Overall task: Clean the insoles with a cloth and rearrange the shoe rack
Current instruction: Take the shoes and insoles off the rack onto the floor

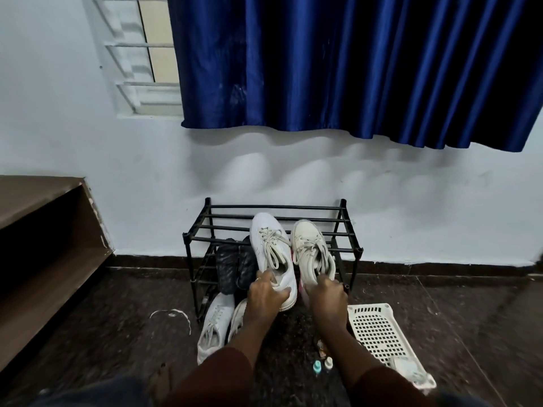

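A black metal shoe rack (205,229) stands against the white wall. My left hand (266,293) grips the heel of a white sneaker (271,245) whose toe lies on the rack's top bars. My right hand (324,295) grips the heel of a cream sneaker (308,245) beside it, toe also over the top bars. Dark shoes (235,264) sit on the lower shelf. Another white pair (216,324) lies on the floor at the rack's front left. No cloth is clearly seen.
A white perforated plastic basket (379,333) lies on the dark floor to the right. Small bottles (323,364) stand near my right forearm. A brown wooden shelf unit (44,245) is at the left. A blue curtain (352,69) hangs above.
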A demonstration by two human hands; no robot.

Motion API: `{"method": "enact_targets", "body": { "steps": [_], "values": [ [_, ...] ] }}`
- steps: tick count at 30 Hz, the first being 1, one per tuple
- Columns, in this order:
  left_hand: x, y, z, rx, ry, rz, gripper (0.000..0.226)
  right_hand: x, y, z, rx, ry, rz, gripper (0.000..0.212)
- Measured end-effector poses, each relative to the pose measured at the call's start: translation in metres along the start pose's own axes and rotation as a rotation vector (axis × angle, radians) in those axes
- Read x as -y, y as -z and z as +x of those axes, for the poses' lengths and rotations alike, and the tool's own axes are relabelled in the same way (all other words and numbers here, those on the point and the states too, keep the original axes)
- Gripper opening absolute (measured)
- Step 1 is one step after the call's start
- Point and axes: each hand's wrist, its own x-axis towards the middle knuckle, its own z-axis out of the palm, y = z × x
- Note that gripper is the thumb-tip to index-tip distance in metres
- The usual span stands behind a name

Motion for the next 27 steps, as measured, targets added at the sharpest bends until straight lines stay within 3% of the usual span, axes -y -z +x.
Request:
{"method": "enact_targets", "body": {
  "steps": [4, 10, 15, 17, 20, 27],
  "values": [
    [0.025, 0.002, -0.043, 0.047, 0.026, -0.012, 0.037, -0.004, -0.005, -0.052, 0.029, -0.014, 0.014, 0.028],
    [0.067, -0.004, -0.093, 0.155, 0.107, 0.024, 0.043, -0.025, -0.035, -0.113, 0.208, -0.089, 0.013, 0.022],
    [0.108, -0.022, -0.104, 0.255, 0.129, 0.045, 0.034, -0.043, -0.066, -0.133, 0.333, -0.194, 0.033, 0.027],
    [0.128, -0.034, -0.097, 0.238, 0.098, 0.087, 0.039, -0.054, -0.081, -0.136, 0.378, -0.238, 0.045, 0.027],
    [0.180, -0.077, -0.082, 0.371, 0.057, 0.079, 0.048, -0.074, -0.107, -0.130, 0.430, -0.318, 0.053, 0.027],
    [0.190, -0.116, -0.035, 0.524, 0.167, 0.088, 0.077, -0.096, -0.175, -0.086, 0.502, -0.445, 0.062, 0.030]
  ]
}}
